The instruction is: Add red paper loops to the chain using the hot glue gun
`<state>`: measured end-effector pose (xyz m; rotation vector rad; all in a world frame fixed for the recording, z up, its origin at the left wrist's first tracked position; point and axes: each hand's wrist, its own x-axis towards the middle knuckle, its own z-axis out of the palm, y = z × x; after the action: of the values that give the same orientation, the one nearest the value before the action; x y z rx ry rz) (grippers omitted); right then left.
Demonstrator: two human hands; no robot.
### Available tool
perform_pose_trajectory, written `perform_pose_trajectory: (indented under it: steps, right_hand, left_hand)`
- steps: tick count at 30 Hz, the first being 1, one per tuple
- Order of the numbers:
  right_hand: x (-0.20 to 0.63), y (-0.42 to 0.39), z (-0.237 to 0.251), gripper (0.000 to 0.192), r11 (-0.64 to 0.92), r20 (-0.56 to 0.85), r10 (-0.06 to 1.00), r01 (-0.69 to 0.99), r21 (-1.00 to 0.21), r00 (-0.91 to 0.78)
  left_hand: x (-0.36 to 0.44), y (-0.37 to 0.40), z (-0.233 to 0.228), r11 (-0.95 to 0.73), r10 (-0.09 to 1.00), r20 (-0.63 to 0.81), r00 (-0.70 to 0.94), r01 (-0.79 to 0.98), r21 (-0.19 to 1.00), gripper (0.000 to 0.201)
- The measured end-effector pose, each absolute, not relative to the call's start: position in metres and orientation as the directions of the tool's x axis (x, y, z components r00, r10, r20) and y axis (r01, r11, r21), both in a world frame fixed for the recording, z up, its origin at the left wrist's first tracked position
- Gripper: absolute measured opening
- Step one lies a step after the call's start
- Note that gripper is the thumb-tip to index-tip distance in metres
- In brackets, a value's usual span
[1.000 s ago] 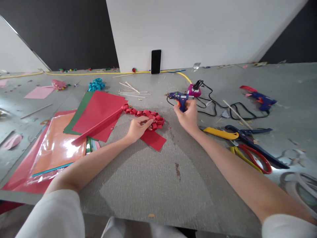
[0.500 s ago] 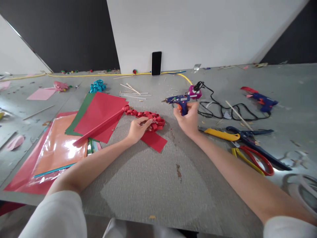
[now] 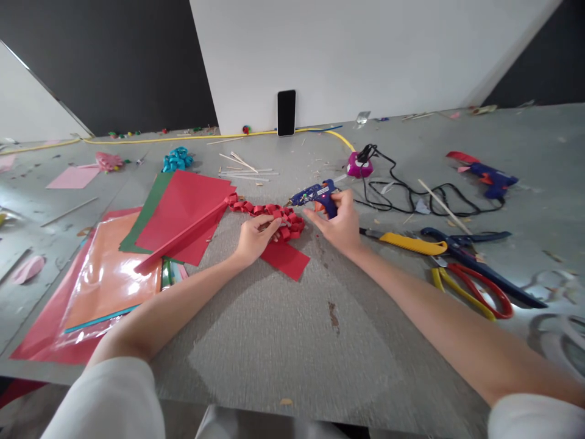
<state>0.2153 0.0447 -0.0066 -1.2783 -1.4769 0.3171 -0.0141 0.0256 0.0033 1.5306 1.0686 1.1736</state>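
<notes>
My right hand grips a blue hot glue gun, its nozzle pointing left just above a red paper chain. The fingers of my left hand are pinched on the chain's near end, where the links bunch up; the exact piece between the fingertips is partly hidden. A red paper strip lies under the bunched links. To the left, a long folded red strip rests across red sheets and touches the chain's far end.
A plastic-wrapped pack of orange paper lies left. On the right are a yellow utility knife, red-and-yellow-handled scissors, blue-handled pliers-like tool and another glue gun. A black cord runs to a purple socket. A phone leans on the wall.
My right hand has brought the glue gun left and toward me, so its nozzle now sits close to the red chain. My left hand has stayed on the chain.
</notes>
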Motion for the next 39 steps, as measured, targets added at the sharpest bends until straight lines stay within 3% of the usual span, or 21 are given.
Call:
perform_pose_trajectory:
  steps: [16,39]
  right_hand:
    - [0.2128,0.0415,-0.0052,0.049,0.413,0.572,0.807,0.556,-0.722,0.143]
    - [0.2133,0.041,-0.0074,0.044,0.405,0.581,0.809,0.639,-0.653,0.081]
  left_hand:
    - [-0.0181,0.026,0.003,-0.291,0.953,0.257,0.16,0.252,0.923,0.041]
    - [-0.0168,0.0258,0.0029,-0.282,0.957,0.251,0.143,0.269,0.921,0.041]
